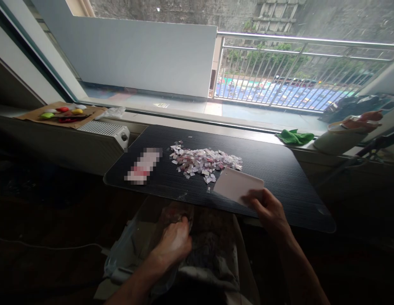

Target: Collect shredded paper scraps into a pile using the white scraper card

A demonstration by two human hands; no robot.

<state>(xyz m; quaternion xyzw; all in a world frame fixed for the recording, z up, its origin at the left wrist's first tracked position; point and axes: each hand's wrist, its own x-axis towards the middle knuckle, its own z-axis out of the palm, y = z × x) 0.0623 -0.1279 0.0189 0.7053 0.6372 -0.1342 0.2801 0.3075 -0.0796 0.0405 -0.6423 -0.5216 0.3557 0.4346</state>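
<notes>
A loose pile of small cut paper scraps (203,160) lies on the dark tabletop (257,148). My right hand (269,209) grips a flat white scraper (238,184) with a small hole in one corner. The scraper's far edge is close to the near side of the pile. Below the table's front edge, my left hand (174,241) is closed on what looks like a clear plastic bag (176,212); shadow hides its contents. Under that hand stands a clear plastic bin (120,250), partly covered by my forearm.
A blurred-out pale and red item (143,166) lies at the table's left. Beyond, on the sill, are a green cloth (295,137) and a pale container (339,137). A radiator (108,133) and a brown board (63,116) with colourful pieces are at the left.
</notes>
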